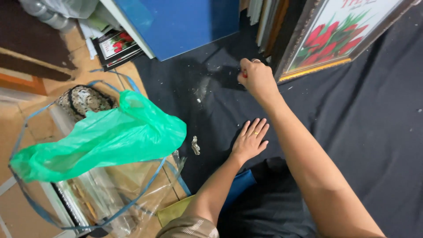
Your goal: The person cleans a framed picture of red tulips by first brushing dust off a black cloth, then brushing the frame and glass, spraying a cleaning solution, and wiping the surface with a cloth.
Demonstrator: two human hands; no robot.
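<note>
Red small object pinched in right hand [257, 79], mostly hidden.

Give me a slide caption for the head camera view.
Left hand flat on dark cloth, right hand fisted near a framed tulip picture.

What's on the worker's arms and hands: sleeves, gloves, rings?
No gloves; both forearms bare. The left hand wears a gold ring. The right hand wears a ring too, showing at its top edge. A striped brownish sleeve covers the left upper arm.
</note>
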